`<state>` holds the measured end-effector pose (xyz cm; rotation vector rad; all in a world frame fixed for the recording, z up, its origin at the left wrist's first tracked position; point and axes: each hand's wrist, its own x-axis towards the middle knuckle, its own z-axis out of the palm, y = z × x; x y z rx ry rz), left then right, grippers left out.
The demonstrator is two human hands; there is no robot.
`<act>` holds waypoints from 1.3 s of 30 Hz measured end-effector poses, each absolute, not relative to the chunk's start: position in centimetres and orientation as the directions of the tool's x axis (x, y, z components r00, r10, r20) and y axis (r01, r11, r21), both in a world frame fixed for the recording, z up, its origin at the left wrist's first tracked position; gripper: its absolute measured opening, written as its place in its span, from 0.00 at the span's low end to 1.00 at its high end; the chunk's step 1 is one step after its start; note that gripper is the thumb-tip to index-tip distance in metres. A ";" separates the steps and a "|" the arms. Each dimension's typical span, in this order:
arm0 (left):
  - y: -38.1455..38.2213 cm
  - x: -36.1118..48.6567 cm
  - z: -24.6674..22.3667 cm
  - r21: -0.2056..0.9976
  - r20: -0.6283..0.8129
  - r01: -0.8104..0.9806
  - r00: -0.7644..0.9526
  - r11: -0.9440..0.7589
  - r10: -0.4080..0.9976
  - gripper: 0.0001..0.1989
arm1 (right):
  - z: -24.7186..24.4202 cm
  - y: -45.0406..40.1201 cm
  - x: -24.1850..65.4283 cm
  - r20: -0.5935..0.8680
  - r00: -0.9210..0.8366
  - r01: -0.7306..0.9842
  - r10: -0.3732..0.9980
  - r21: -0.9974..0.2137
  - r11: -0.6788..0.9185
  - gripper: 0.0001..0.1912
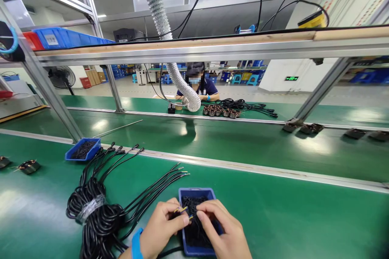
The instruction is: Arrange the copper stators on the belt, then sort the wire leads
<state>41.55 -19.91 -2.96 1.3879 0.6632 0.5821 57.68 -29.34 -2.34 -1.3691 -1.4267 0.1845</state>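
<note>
The left hand (165,220) pinches thin coloured wires (183,210) between thumb and finger, their tips poking out toward the right hand (220,226). That hand has thumb and forefinger drawn close together; I cannot tell whether they grip a piece. Both hands are over the near tray (197,190), with black pieces (196,234) lying loose below the fingertips. Left of the left hand, a bundle (91,210) of cables lies on the desk (288,214), its bare ends fanning out just beyond that hand. The wires could splay or bend if pinched too far back; a small piece could drop among the others if the right hand's grip slips.
</note>
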 end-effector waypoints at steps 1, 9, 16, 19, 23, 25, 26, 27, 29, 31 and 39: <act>-19.8 41.6 -3.1 0.995 -0.075 0.008 0.691 0.097 0.718 0.26 | -2.4 -29.3 57.5 0.581 0.253 0.619 0.774 -0.712 0.332 0.04; -19.7 41.6 -3.0 0.995 -0.070 -0.005 0.686 0.100 0.725 0.25 | -2.5 -28.9 57.4 0.633 0.173 0.645 0.754 -0.652 0.400 0.08; -20.0 41.4 -2.0 0.997 -0.071 0.033 0.652 0.065 0.755 0.18 | -2.4 -29.1 58.1 0.681 0.057 0.771 0.730 -0.494 0.401 0.11; -20.2 41.4 -1.9 0.998 -0.070 0.039 0.649 0.059 0.757 0.15 | -2.7 -29.2 58.1 0.663 0.011 0.804 0.749 -0.451 0.388 0.12; -20.3 41.5 -1.8 0.997 -0.077 0.048 0.651 0.060 0.755 0.13 | -2.7 -29.2 58.1 0.664 0.012 0.806 0.747 -0.449 0.386 0.11; -20.3 41.5 -1.9 0.997 -0.075 0.049 0.649 0.058 0.757 0.13 | -2.7 -29.2 58.1 0.666 0.012 0.806 0.746 -0.448 0.386 0.11; -20.3 41.5 -1.9 0.997 -0.075 0.049 0.649 0.056 0.757 0.12 | -2.7 -29.2 58.0 0.663 0.006 0.809 0.748 -0.444 0.387 0.11; -20.2 41.5 -1.9 0.997 -0.075 0.049 0.648 0.056 0.758 0.12 | -2.7 -29.2 58.0 0.662 -0.003 0.812 0.750 -0.436 0.388 0.11; -20.2 41.5 -2.0 0.997 -0.074 0.050 0.649 0.055 0.757 0.12 | -2.7 -29.2 58.0 0.656 -0.029 0.824 0.754 -0.412 0.389 0.10; -20.2 41.5 -2.0 0.997 -0.074 0.054 0.650 0.051 0.756 0.13 | -2.5 -29.2 57.9 0.639 -0.059 0.836 0.767 -0.388 0.388 0.11; -20.1 41.3 -1.5 0.991 -0.118 0.033 0.689 0.131 0.715 0.13 | -2.4 -29.2 57.8 0.642 0.008 0.769 0.767 -0.494 0.405 0.09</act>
